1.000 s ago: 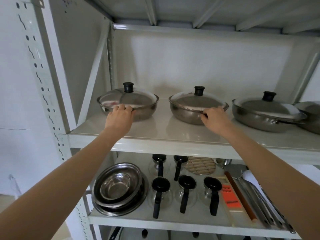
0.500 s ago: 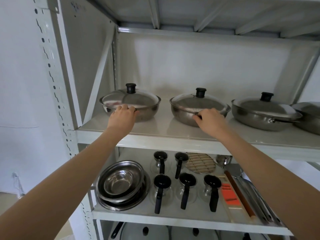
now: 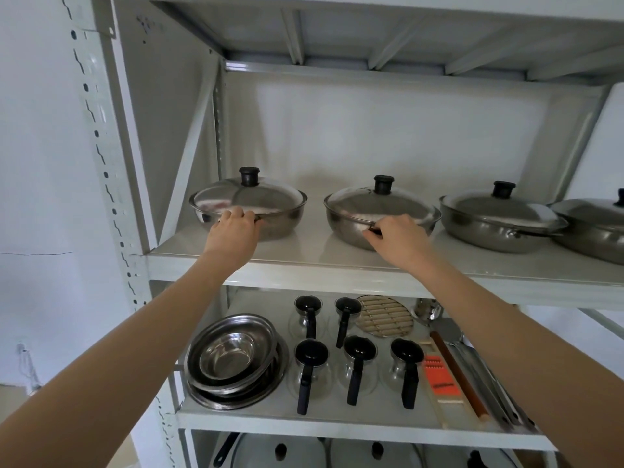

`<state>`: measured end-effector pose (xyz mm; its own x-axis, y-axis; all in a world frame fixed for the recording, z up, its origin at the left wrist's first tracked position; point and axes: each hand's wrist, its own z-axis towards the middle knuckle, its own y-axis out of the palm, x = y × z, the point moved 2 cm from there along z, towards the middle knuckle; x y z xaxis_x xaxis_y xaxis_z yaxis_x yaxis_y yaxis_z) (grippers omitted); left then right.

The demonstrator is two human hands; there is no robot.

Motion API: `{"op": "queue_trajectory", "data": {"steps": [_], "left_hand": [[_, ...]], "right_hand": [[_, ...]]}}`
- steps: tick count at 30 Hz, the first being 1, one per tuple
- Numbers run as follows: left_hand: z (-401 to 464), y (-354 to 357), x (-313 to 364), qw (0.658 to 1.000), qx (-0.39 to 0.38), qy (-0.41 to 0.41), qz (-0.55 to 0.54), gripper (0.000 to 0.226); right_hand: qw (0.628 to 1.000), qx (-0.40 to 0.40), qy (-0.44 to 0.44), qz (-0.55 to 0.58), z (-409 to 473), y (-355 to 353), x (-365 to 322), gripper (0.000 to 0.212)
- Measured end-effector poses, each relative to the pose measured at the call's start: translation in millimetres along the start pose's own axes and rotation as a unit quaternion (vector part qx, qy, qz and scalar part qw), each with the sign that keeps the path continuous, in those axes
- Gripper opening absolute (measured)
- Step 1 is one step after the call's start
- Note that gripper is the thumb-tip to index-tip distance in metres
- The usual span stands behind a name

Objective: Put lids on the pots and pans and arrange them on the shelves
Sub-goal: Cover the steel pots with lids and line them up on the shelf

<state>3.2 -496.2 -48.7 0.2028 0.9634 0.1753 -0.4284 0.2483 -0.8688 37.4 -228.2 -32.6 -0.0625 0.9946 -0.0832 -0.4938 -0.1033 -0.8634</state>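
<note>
Several lidded steel pans stand in a row on the upper shelf [image 3: 337, 261]. My left hand [image 3: 233, 231] grips the front handle of the leftmost pan [image 3: 280, 221], whose lid [image 3: 250, 197] has a black knob. My right hand [image 3: 398, 238] grips the front handle of the second pan [image 3: 344, 228], which is also covered by a lid [image 3: 381, 204]. To the right sit a third lidded pan [image 3: 493, 228] and a fourth pan [image 3: 597, 231], cut off by the frame edge.
The lower shelf [image 3: 337, 430] holds stacked steel bowls [image 3: 233, 359], several glass jugs with black handles [image 3: 307, 369], a round trivet [image 3: 385, 315], an orange slicer [image 3: 439, 373] and long utensils [image 3: 479, 376]. White lids [image 3: 280, 454] show on the bottom shelf. A shelf post [image 3: 108, 184] stands at left.
Both hands have curled tighter onto the front handles of the two left pans. The right hand has shifted left along the second pan. The view has tilted upward.
</note>
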Motion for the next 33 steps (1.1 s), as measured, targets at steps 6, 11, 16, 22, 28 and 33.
{"op": "queue_trajectory", "data": {"steps": [6,11,16,22,28,33], "left_hand": [[-8,-2,5,0.999,0.019,-0.014,0.022,0.036],[-16,-9,11,0.997,0.043,-0.031,0.059,0.040],[-24,-13,30,0.997,0.074,0.004,0.028,0.048],[-30,-7,84,0.993,0.073,0.089,-0.013,0.059],[-25,2,152,0.983,0.059,0.166,-0.057,0.060],[-23,8,220,0.965,0.057,0.233,-0.102,0.059]], "right_hand": [[1.000,0.000,-0.020,0.013,-4,-5,3,0.032],[0.999,0.005,-0.033,-0.026,-10,-14,8,0.031],[0.998,0.023,-0.043,-0.043,-19,-26,21,0.041],[0.998,0.007,-0.035,-0.050,-38,-40,46,0.052],[0.999,-0.001,0.006,-0.051,-62,-57,88,0.054],[0.996,-0.003,0.061,-0.062,-73,-68,144,0.055]]}}
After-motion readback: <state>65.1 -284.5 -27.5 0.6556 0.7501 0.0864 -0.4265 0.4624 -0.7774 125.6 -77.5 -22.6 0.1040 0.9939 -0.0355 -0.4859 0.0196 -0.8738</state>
